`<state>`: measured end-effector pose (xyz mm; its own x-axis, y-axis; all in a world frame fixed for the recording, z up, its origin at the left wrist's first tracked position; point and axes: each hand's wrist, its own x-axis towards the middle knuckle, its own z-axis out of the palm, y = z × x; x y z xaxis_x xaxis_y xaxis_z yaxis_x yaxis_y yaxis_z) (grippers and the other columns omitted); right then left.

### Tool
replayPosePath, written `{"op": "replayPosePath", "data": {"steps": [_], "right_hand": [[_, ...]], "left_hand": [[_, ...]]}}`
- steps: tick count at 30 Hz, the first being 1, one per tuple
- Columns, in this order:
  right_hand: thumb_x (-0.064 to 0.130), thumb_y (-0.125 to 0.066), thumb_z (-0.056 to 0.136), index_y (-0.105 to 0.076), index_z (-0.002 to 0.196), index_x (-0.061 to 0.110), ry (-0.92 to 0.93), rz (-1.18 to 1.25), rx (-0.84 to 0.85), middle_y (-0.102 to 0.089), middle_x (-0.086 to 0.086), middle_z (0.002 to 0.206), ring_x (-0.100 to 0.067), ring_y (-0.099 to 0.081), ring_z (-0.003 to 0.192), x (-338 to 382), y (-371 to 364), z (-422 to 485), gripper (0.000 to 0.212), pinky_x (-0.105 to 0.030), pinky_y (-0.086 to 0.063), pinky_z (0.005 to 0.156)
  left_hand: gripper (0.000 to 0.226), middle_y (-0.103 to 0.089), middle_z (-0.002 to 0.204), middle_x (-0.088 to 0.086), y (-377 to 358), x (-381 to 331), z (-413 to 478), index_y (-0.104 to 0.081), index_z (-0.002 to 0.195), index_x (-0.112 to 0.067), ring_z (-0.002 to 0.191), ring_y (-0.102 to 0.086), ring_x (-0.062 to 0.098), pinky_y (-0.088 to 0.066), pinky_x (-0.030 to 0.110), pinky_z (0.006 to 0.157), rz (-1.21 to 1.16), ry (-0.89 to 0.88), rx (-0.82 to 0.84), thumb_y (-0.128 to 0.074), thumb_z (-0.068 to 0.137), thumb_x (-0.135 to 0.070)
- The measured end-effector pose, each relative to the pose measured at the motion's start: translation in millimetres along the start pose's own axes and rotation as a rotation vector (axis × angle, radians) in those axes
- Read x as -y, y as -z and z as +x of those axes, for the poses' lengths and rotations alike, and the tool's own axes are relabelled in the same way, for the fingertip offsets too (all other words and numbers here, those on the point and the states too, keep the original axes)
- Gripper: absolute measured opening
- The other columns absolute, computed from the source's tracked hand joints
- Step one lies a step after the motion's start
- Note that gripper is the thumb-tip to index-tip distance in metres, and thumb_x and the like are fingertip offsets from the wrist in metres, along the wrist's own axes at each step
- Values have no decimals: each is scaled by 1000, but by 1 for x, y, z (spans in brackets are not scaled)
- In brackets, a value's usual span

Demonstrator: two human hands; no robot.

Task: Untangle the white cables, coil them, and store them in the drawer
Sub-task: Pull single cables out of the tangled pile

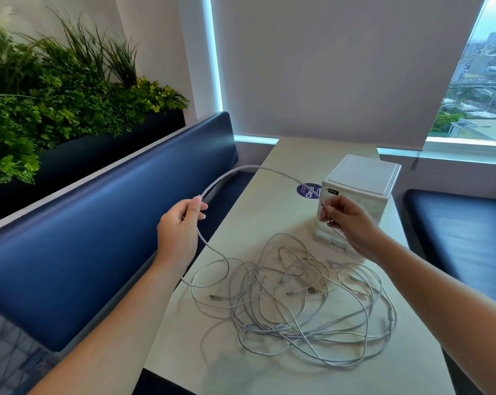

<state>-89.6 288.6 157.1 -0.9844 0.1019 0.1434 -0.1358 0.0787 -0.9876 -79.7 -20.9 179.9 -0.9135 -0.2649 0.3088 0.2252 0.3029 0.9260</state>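
The white cable [241, 170] arches from our left hand [180, 228], curled round it, across to our right hand [348, 223], pinching it, and its loose length drops below the left fingers [197, 207] into the tangle [298, 305] on the table [209, 352].

Bare left hand [180, 226], bare right hand [352, 223], bare forearms [121, 317]
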Motion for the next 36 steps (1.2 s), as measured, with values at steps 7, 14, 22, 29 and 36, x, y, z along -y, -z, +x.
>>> {"op": "replayPosePath", "data": {"steps": [7, 14, 22, 29, 36], "right_hand": [[7, -64, 88, -68, 88, 15, 171, -825, 113, -67, 5, 77, -10, -61, 70, -37, 25, -36, 9, -20, -48, 70], [19, -64, 89, -67, 89, 17, 232, -1087, 255, -63, 12, 78, -7, -56, 66, -61, 26, -54, 3, -21, -41, 64], [-4, -52, 84, -55, 82, 21, 132, -1150, 293, -58, 4, 70, -11, -51, 56, -78, 41, -75, 25, -23, -45, 57], [-1, -42, 90, -50, 89, 23, -13, -1078, 205, -63, 1, 75, -9, -59, 61, -89, 43, -74, 25, -22, -45, 61], [1, -40, 98, -60, 81, 11, -174, -598, 257, -65, -12, 73, -30, -69, 82, -79, 42, -76, 28, -41, -58, 79]], "left_hand": [[29, -60, 80, -10, 4, 6, 11, -65, 84, -19, 79, -54, 2, -39, 18, 71, 30, 52, -73, -46, 102, -32], [29, -58, 79, -9, -11, -1, 12, -63, 83, -19, 77, -52, 1, -38, 19, 67, 98, 28, -7, -44, 103, -30], [30, -57, 80, -9, -4, 4, 13, -64, 89, -16, 81, -52, 10, -39, 19, 67, 120, 24, -28, -42, 103, -31], [30, -56, 78, -8, -6, -4, 10, -64, 89, -16, 76, -50, 3, -39, 17, 67, 104, 10, -32, -43, 103, -31], [29, -56, 79, -8, 6, -2, 18, -63, 90, -17, 87, -53, 15, -39, 21, 70, 100, 46, -71, -43, 103, -33]]}}
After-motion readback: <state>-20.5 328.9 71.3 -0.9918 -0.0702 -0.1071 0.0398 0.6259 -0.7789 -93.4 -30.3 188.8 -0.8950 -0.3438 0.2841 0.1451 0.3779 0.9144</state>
